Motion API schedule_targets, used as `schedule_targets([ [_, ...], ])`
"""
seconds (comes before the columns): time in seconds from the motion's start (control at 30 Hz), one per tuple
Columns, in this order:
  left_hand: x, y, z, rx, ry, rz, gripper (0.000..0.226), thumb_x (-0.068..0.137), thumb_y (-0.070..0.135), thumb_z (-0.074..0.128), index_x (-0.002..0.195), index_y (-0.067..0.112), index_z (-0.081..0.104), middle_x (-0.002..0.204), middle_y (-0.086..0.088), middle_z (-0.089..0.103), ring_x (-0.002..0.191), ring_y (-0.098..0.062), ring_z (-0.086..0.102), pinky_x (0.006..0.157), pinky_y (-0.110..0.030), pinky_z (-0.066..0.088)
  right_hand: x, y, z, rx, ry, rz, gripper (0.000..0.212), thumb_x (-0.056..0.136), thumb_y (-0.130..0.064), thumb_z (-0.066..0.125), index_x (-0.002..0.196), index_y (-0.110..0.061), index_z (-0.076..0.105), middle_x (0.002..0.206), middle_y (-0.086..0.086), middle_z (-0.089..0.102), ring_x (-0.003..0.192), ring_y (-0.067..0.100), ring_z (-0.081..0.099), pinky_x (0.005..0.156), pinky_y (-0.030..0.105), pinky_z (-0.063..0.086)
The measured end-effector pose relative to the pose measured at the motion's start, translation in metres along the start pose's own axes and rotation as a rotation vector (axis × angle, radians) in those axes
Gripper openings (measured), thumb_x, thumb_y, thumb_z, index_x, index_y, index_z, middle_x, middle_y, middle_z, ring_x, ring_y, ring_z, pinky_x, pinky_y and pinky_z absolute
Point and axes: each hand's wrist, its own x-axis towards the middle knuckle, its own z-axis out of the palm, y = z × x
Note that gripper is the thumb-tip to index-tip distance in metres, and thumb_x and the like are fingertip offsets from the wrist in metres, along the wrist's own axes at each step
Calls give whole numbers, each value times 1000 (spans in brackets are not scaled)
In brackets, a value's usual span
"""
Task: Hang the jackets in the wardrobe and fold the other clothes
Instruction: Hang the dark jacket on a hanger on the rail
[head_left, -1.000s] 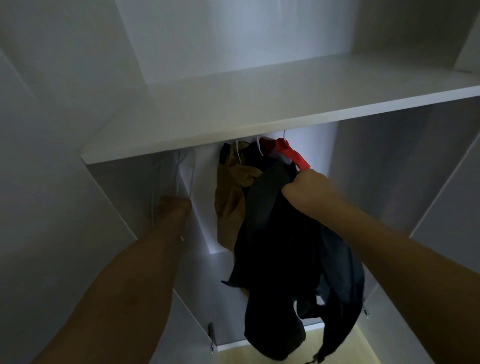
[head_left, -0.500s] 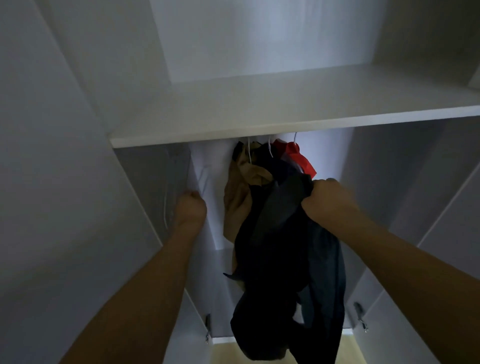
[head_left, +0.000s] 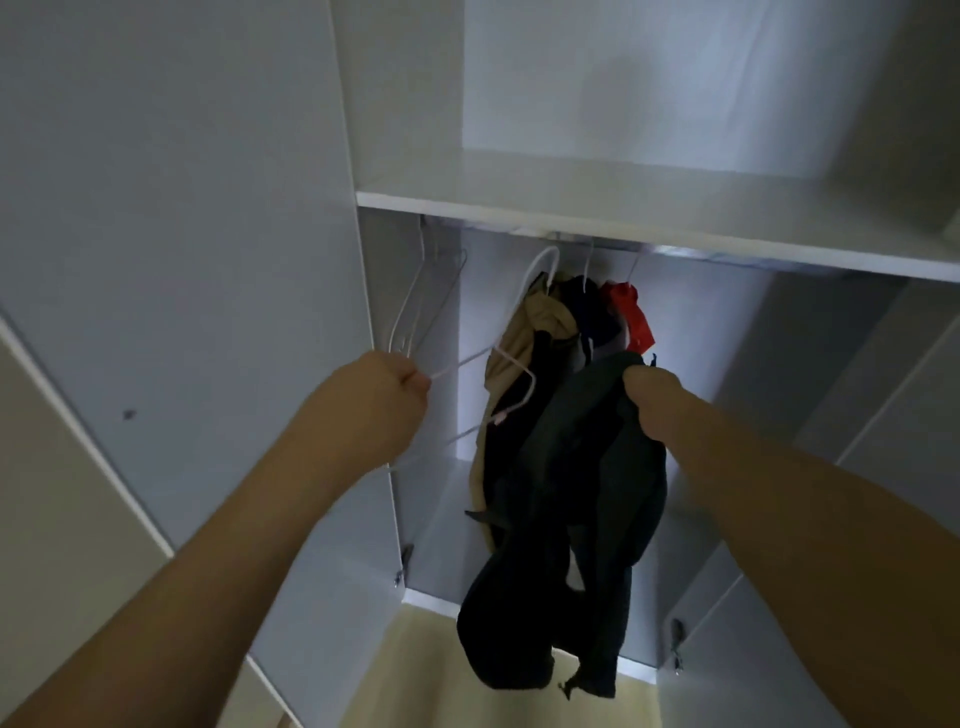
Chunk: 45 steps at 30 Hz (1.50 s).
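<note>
The left hand (head_left: 382, 400) is raised in front of the open white wardrobe (head_left: 171, 260), its fingers curled tight around a thin white wire hanger (head_left: 156, 387) that juts to the right of the fist. The right hand (head_left: 657, 402) is raised at about the same height, its fingers clenched on the upper edge of a dark, crumpled fabric jacket (head_left: 571, 519). The jacket hangs loose below that hand, in front of the wardrobe opening, with its lower end above the pale floor (head_left: 415, 675).

Inside the wardrobe, under the white shelf (head_left: 623, 218), three garments hang side by side on white hangers: a tan garment (head_left: 514, 338) on the left, a dark garment (head_left: 587, 306) in the middle, and a red garment (head_left: 631, 317) on the right. The held jacket partly covers their lower portions. Further empty white hangers (head_left: 415, 301) hang at the left wall of the same compartment, just above the left hand.
</note>
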Motion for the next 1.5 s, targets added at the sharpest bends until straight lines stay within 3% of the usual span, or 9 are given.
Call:
schedule_targets([
  [0.17, -59, 19, -37, -108, -117, 36, 34, 100, 26, 47, 74, 17, 68, 33, 14, 42, 31, -1, 40, 35, -11, 29, -19, 4, -15, -65, 0, -112, 37, 97, -12, 47, 131, 3, 48, 130, 20, 54, 115, 35, 55, 92, 35, 47],
  [0.33, -69, 28, -14, -201, -182, 80, 33, 100, 24, 47, 79, 11, 69, 34, 13, 41, 31, 0, 39, 36, -9, 28, -46, 1, -14, -49, -45, -168, 38, 96, -8, 45, 131, 6, 49, 125, 25, 55, 110, 37, 55, 98, 43, 48],
  [0.63, -70, 5, -39, -548, -398, -24, 36, 101, 33, 48, 75, 15, 65, 50, 5, 32, 40, -9, 24, 37, -17, 20, -84, -19, -58, 195, -39, -247, 32, 95, -9, 47, 125, 1, 52, 90, 17, 58, 76, 31, 58, 65, 40, 51],
  [0.87, -78, 32, -60, -473, -494, 108, 42, 100, 38, 49, 64, 23, 66, 49, 4, 30, 40, -10, 21, 37, -18, 20, -74, -12, -88, 95, 93, -214, 44, 95, -16, 48, 136, 1, 46, 127, 22, 55, 112, 38, 56, 99, 48, 47],
  [1.03, -85, 42, -56, -491, -468, 105, 43, 100, 36, 49, 64, 22, 66, 47, 4, 31, 38, -10, 22, 37, -17, 20, -64, -9, -109, 85, 144, -219, 45, 99, -13, 40, 141, 2, 42, 142, 19, 46, 130, 34, 45, 107, 41, 40],
  [1.17, -79, 63, -30, -429, -393, 147, 40, 100, 37, 47, 72, 17, 66, 46, 5, 35, 37, -11, 27, 37, -16, 23, -72, -12, -108, 131, 101, -161, 41, 98, -15, 43, 136, -1, 47, 132, 20, 52, 119, 36, 51, 105, 49, 41],
  [1.33, -59, 79, 49, -509, -272, 81, 39, 101, 32, 46, 73, 14, 65, 48, 5, 42, 29, 0, 34, 33, -12, 26, -112, -21, -91, 231, -60, -253, 17, 91, -8, 47, 94, -4, 63, 87, 17, 66, 73, 32, 62, 50, 34, 54],
  [1.4, -53, 75, 67, -606, -213, 63, 39, 101, 34, 48, 71, 17, 67, 48, 8, 46, 33, 1, 40, 37, -13, 31, -118, -18, -91, 156, -28, -370, 18, 85, -6, 49, 98, -5, 61, 89, 19, 64, 74, 32, 62, 55, 33, 55],
  [1.5, -45, 70, 71, -660, -109, 173, 43, 99, 36, 50, 60, 27, 65, 44, 19, 49, 41, 6, 48, 42, -8, 33, -122, -13, -108, -251, 155, -749, 12, 81, -9, 53, 86, -19, 55, 105, 16, 56, 96, 36, 57, 86, 44, 51],
])
